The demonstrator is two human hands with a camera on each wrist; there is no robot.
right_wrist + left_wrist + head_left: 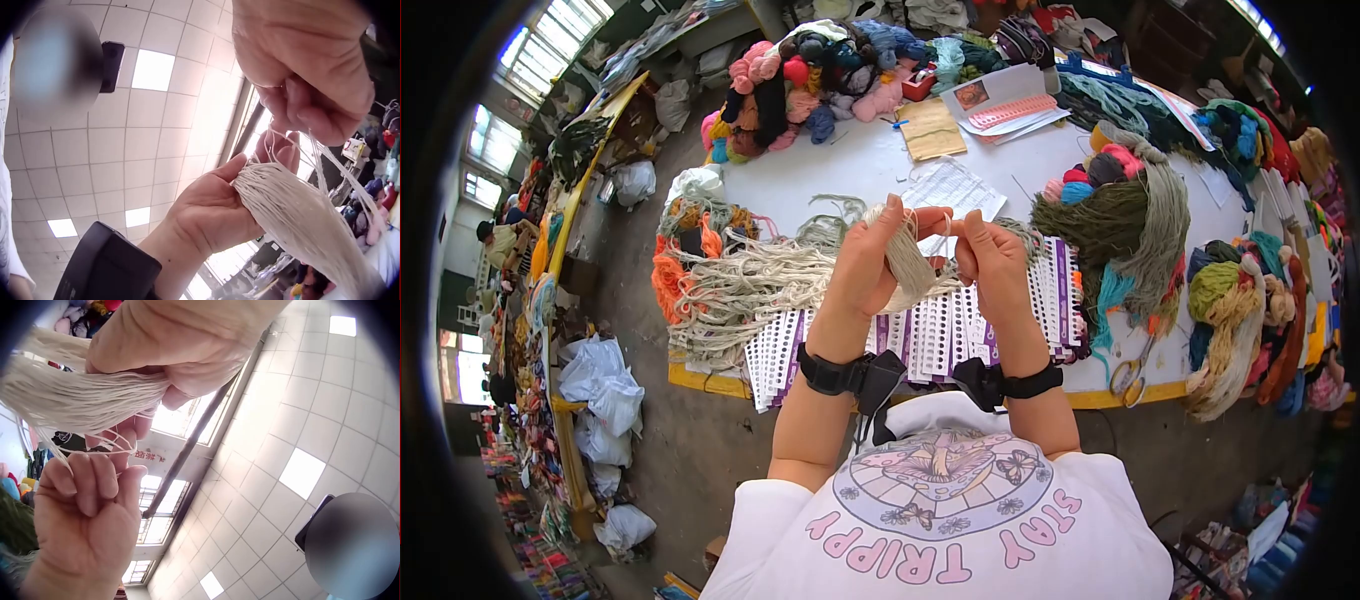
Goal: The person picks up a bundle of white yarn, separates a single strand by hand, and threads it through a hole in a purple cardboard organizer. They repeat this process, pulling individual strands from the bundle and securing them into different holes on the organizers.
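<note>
A bundle of off-white thread (912, 266) hangs from my left hand (866, 262), which grips it near one end between thumb and fingers. Close on its right, my right hand (997, 262) has curled fingers and pinches a few loose strands (317, 153) drawn from the gripped end. In the left wrist view the bundle (75, 394) fans out away from the left palm. Both hands are raised over the table, above a row of white punched cards (940, 335) with purple edges. More off-white skeins (750, 280) lie beside the left forearm.
Orange yarn (668, 280) lies at the table's left end. Piled coloured yarn (840, 70) lines the back, near papers (1010, 105) and a brown envelope (932, 130). Olive and grey skeins (1090, 220) are to the right. Scissors (1130, 378) sit at the front right edge.
</note>
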